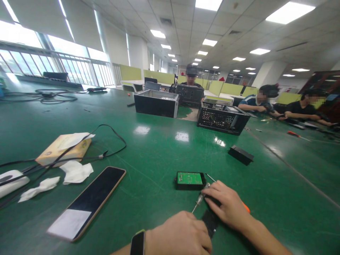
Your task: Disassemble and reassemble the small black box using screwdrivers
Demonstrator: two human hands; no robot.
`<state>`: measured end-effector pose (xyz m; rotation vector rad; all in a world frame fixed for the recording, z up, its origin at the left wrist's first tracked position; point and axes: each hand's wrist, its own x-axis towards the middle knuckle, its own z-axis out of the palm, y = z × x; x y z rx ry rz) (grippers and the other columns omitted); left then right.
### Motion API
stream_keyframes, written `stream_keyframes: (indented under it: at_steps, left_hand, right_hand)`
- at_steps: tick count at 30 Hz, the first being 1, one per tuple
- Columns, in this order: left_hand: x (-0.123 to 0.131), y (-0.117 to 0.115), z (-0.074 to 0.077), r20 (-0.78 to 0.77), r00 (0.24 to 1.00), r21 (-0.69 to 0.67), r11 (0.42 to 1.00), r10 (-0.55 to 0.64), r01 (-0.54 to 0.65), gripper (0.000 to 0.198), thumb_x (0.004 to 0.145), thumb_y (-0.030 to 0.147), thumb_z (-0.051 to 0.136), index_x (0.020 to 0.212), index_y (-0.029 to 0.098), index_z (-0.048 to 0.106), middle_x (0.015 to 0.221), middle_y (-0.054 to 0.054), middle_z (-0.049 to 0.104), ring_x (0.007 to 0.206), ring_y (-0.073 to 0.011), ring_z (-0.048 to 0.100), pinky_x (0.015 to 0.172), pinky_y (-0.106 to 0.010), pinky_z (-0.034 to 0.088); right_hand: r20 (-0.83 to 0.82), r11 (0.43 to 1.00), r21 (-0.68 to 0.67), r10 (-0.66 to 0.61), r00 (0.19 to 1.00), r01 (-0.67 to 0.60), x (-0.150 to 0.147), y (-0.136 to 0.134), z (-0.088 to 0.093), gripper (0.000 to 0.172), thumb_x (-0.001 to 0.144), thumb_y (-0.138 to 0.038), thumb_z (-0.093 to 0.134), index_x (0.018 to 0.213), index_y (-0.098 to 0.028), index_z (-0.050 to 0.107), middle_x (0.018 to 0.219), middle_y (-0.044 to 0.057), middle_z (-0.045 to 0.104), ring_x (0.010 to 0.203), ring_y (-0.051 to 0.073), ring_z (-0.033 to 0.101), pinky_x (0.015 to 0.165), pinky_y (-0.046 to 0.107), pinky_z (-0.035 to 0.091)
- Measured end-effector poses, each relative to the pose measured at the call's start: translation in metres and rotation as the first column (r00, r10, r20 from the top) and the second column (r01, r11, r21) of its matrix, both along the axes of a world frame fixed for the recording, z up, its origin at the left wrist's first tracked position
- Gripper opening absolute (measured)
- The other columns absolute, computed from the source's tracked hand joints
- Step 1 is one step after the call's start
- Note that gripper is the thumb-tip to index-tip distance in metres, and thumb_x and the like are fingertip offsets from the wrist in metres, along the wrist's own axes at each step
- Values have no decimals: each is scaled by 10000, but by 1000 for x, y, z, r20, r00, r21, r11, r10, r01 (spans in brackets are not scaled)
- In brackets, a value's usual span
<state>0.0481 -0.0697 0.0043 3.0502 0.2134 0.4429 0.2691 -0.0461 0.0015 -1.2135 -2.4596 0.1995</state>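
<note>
A small screwdriver (pixel 199 199) with a clear handle slants down toward my left hand, its shaft pointing to the knuckles. My right hand (pixel 225 202) has its thumb and fingers closed at the handle end. My left hand (pixel 178 234), wearing a watch (pixel 138 243) on the wrist, is curled; its fingertips are hidden. Between the hands lies a flat black piece (pixel 210 222), partly covered by both. Just beyond, a black case (pixel 183 187) holds a green circuit board (pixel 190 178). Under my right hand an orange-handled screwdriver (pixel 247 207) shows in part.
A phone (pixel 98 194), crumpled tissues (pixel 77 172), a tissue pack (pixel 63 148) and cables are on the left. A black block (pixel 241 155) lies to the right. Two computer cases (pixel 156 104) (pixel 221 118) stand farther back. Several people sit around the green table (pixel 148 152).
</note>
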Motion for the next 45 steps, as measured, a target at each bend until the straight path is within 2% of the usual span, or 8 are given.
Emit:
stream_keyframes:
  at_steps: [11,16,23,27,33,36,40,45]
  left_hand:
    - [-6,4,14,-38,993,-153,982,107,-112,133,815,210,688,887,224,577,1052,-11,579,887,-169,572,588,-232,452]
    - [-10,13,8,-16,983,-303,937,180,-177,235,726,177,706,883,211,535,1051,-27,516,902,-182,535,649,-238,468]
    - [-17,23,12,22,961,-487,842,276,-231,486,659,187,789,1071,211,533,1167,-62,506,1020,-216,541,845,-292,501]
    - [-23,29,11,-1,929,-450,829,371,-332,639,605,297,850,1155,191,544,1069,-67,616,952,-257,583,852,-374,493]
    - [-26,35,2,177,871,-528,791,458,-309,89,795,142,647,864,185,685,740,2,660,674,-149,614,659,-239,480]
    - [-30,40,1,393,772,-499,821,500,-278,150,886,157,580,950,186,712,816,-37,666,724,-153,620,672,-248,488]
    - [-33,50,0,559,633,-409,842,536,-352,307,880,88,518,1091,213,703,999,-85,650,907,-196,628,780,-322,525]
    - [-34,59,-3,528,579,-485,780,621,-395,285,844,136,608,1102,220,694,1103,-87,661,1024,-232,631,901,-412,529]
  right_hand:
    - [-111,988,-130,68,991,-82,7,-5,10,187,894,-382,591,884,-223,689,853,15,730,795,168,665,759,287,493]
    - [14,937,-317,160,987,-148,13,-14,23,516,625,-604,780,980,-252,651,918,0,705,803,212,655,744,306,468]
    - [104,944,-325,89,991,-51,6,-20,22,337,618,-313,783,888,-246,592,876,-23,657,767,187,607,678,275,426]
    - [131,945,-326,9,991,35,6,-20,21,299,639,-201,690,905,-247,562,737,-46,610,654,162,559,606,262,390]
    - [-107,907,-419,-97,990,43,10,-14,17,43,816,-269,623,809,-233,645,604,-42,583,621,149,572,587,239,442]
    - [-347,936,-347,-192,918,64,6,-8,12,236,898,-391,561,902,-232,735,607,-11,626,580,153,576,573,258,473]
    - [-599,960,-228,-268,755,160,-7,3,4,331,885,-440,577,1094,-235,732,917,62,738,770,207,672,698,312,545]
    - [-593,970,-122,-241,768,210,-18,20,-6,371,891,-432,577,1167,-217,698,970,69,715,831,209,652,767,331,547]
